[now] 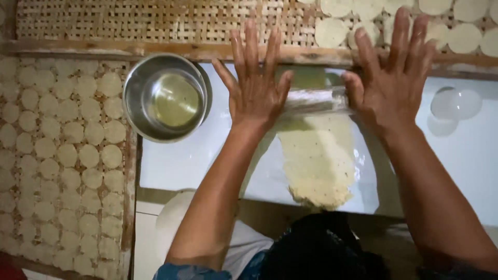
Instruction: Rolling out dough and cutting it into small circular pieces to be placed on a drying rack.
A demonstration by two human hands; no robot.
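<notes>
A clear glass roller (315, 99) lies across a long strip of pale, speckled dough (317, 162) on a white glossy board (176, 161). My left hand (255, 83) presses flat on the roller's left end, fingers spread. Flat as well, my right hand (390, 72) rests on its right end. The dough stretches from the roller toward my body, its near edge ragged.
A steel bowl (166, 97) with yellowish oil stands left of the board. Woven bamboo trays (129, 21) lie at the back and left, carrying several round dough discs (67, 155). More discs (461, 36) sit at the back right. Pale round shapes (455, 103) show on the board's right.
</notes>
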